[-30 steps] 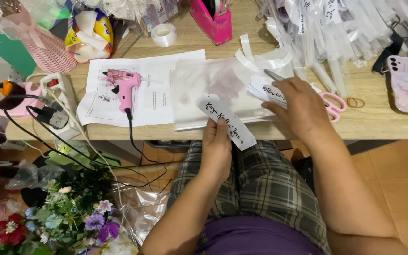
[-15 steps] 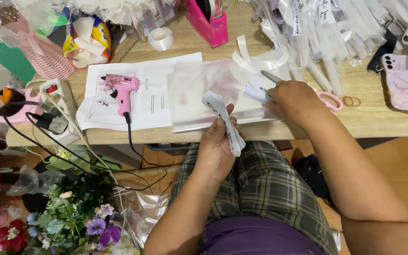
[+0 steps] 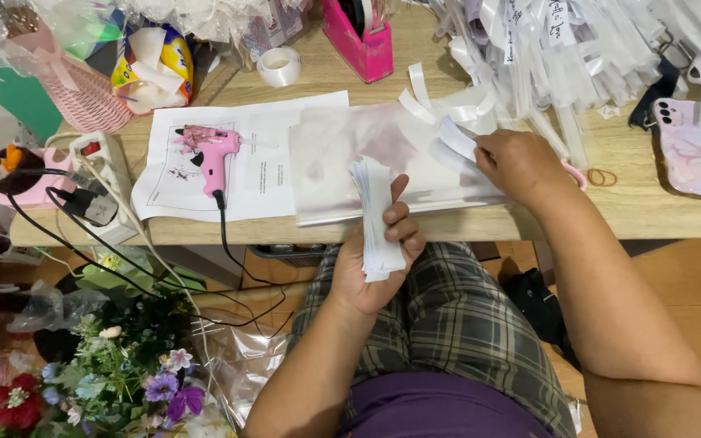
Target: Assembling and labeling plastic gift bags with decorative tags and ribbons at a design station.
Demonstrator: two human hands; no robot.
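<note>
Your left hand (image 3: 379, 259) is closed around a stack of white paper strips (image 3: 376, 217), held edge-up just at the near edge of the wooden table (image 3: 634, 207) — thumb on one side, fingers curled over the other. At about two o'clock from it, your right hand (image 3: 521, 162) pinches a single white strip (image 3: 458, 138) over the clear plastic sheet (image 3: 350, 162). A pink glue gun (image 3: 211, 154) lies on a printed paper at ten o'clock from the stack, a pink tape dispenser (image 3: 359, 36) at twelve o'clock — and a phone (image 3: 694, 148) far off at three.
</note>
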